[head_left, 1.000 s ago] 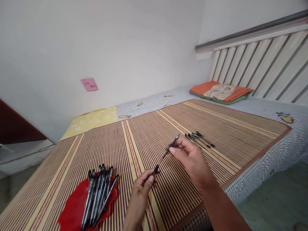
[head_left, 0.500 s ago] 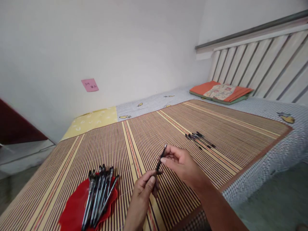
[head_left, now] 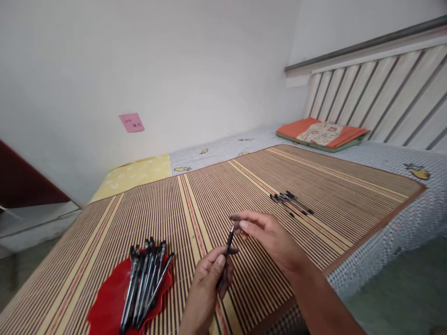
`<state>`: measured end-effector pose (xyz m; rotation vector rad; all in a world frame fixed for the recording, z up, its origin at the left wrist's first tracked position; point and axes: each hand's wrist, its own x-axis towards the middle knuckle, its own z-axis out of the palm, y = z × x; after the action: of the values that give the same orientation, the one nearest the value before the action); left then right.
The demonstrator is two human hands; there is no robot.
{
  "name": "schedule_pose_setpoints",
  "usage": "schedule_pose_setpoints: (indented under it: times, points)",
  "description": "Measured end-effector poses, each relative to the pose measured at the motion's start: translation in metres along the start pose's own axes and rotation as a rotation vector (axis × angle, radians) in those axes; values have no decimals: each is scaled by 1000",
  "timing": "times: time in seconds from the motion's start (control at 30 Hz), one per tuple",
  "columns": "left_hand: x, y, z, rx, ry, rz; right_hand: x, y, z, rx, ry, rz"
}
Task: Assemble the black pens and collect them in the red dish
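Note:
My left hand (head_left: 210,274) is closed around the lower barrel of a black pen (head_left: 229,241), which tilts up and to the right with its silver tip uppermost. Close to that tip is my right hand (head_left: 260,229), thumb and index finger slightly apart. The silver tip shows in front of its dark-smudged fingers; whether a finger touches it is hard to tell. Left of my hands, several clear-barrelled pens with black ends (head_left: 145,279) lie in a red scalloped plate (head_left: 106,298). Farther off to the right, several black pen parts or pens (head_left: 291,203) lie together on the striped mat.
The striped bamboo mat (head_left: 146,209) covers a bed with a checked sheet (head_left: 380,163). A folded orange and green cloth (head_left: 321,132) lies by the white slatted headboard (head_left: 377,93). On the wall is a pink note (head_left: 132,123).
My right fingers have shifted from around the pen's shaft to beside its tip and loosened. The pen has moved slightly down and left, more of its barrel now inside my left hand.

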<state>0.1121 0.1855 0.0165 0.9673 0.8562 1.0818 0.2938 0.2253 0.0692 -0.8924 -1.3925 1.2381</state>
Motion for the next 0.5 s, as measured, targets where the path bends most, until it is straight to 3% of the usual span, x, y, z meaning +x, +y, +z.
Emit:
schedule_pose_setpoints:
  times: [0.2, 0.5]
  points:
    - [-2, -1, 0, -28, -10, 0, 2, 5, 5, 3, -65, 35]
    - [-1, 2, 10, 56, -18, 47, 4, 11, 10, 152, 5, 55]
